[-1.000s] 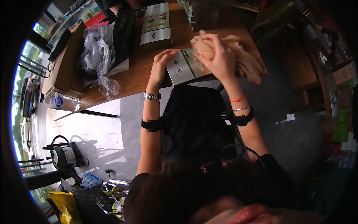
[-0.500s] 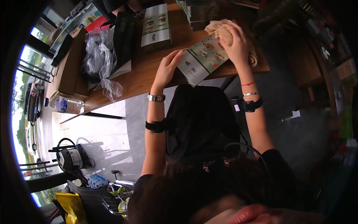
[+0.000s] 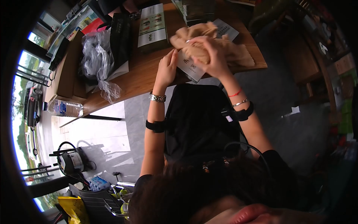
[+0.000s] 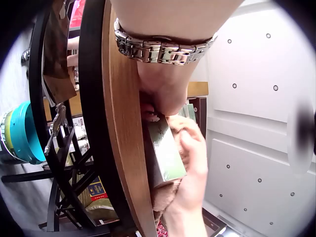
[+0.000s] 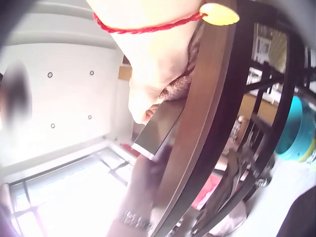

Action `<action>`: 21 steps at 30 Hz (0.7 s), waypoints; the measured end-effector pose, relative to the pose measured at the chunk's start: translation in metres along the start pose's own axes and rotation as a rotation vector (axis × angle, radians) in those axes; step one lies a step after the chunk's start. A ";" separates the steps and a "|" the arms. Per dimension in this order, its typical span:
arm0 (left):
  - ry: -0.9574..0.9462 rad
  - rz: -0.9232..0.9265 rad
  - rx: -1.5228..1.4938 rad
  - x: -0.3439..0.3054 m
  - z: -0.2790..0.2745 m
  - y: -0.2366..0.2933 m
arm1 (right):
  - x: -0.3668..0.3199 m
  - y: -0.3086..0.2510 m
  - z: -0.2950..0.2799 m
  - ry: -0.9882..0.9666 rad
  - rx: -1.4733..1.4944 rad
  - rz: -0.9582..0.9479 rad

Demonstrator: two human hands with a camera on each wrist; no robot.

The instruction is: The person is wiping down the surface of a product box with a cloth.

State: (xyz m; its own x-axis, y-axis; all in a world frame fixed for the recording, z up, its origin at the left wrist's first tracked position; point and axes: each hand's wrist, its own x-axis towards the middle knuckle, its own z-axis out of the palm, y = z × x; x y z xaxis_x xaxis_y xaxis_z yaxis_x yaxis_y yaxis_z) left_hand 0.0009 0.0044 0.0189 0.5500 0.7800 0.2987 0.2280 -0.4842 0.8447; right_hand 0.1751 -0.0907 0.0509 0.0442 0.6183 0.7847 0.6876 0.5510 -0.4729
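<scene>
Cloth (image 3: 235,52) over the box (image 3: 190,68), and you look mid-wipe!
Your right hand (image 3: 213,58) has its fingers curled round the cloth atop the box, desk (image 3: 143,66) beneath; your left hand (image 3: 167,70) is at the box's left end, though I can't tell whether its fingers pinch or just touch. The next stroke, I'd judge, calls for steadying that end while the cloth sweeps along the box's top.

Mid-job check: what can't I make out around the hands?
Head: much of the printed box, under the beige cloth and right hand.
Head: whether the silver panel beyond joins that box; cloth covers between.
Left wrist: fingers of the left hand, mostly behind the hand itself.
</scene>
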 end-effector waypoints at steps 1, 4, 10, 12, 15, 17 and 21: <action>-0.004 0.002 0.001 -0.001 0.003 -0.010 | -0.002 -0.017 0.011 -0.070 0.026 -0.044; 0.128 0.171 -0.306 -0.001 0.008 -0.030 | -0.008 -0.030 0.021 -0.098 -0.002 -0.140; 0.004 0.094 -0.098 -0.007 -0.002 0.006 | 0.007 0.036 -0.027 0.018 -0.129 0.043; -0.041 0.099 -0.208 -0.005 -0.001 0.006 | 0.012 0.074 -0.046 0.122 -0.295 0.051; -0.016 0.150 -0.335 -0.003 0.001 0.004 | 0.009 0.103 -0.059 0.235 -0.463 0.116; -0.059 0.100 -0.368 -0.005 -0.004 0.010 | 0.006 0.113 -0.060 0.293 -0.544 0.172; -0.023 0.064 -0.403 -0.012 -0.012 0.022 | 0.003 0.106 -0.067 0.642 0.065 0.284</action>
State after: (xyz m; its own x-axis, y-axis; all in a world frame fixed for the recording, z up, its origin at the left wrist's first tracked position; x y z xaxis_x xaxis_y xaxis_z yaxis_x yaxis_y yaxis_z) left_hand -0.0104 -0.0112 0.0387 0.5715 0.7420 0.3506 -0.1383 -0.3341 0.9324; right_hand 0.2962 -0.0679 0.0299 0.6486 0.3010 0.6990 0.5424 0.4615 -0.7020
